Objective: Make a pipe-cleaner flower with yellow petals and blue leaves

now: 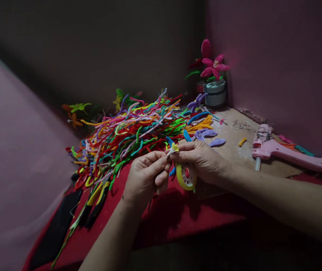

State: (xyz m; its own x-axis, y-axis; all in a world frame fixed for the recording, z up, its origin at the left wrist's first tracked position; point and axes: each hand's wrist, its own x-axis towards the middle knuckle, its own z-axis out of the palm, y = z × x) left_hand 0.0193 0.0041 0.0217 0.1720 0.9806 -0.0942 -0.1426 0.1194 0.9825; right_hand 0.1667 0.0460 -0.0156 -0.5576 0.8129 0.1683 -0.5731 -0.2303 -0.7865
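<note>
My left hand (149,174) is closed, its thumb and fingers pinching a small bunch of flower stamens (173,148) with white stalks and yellow tips. A thin dark stem hangs below that hand. Close against it, my right hand (199,158) is also closed and holds a roll of yellow tape (182,180) with a white core. The fingertips of both hands meet around the base of the stamens, and the tape's free end cannot be made out. Behind the hands lies a large heap of coloured pipe cleaners (138,128).
A pink glue gun (290,152) lies at the right on a brown board (234,146). Purple fuzzy petals (206,133) lie behind my right hand. Yellow-black pliers (99,201) and a black phone-like slab (58,229) rest at left. A grey pot (215,94) holds a pink flower.
</note>
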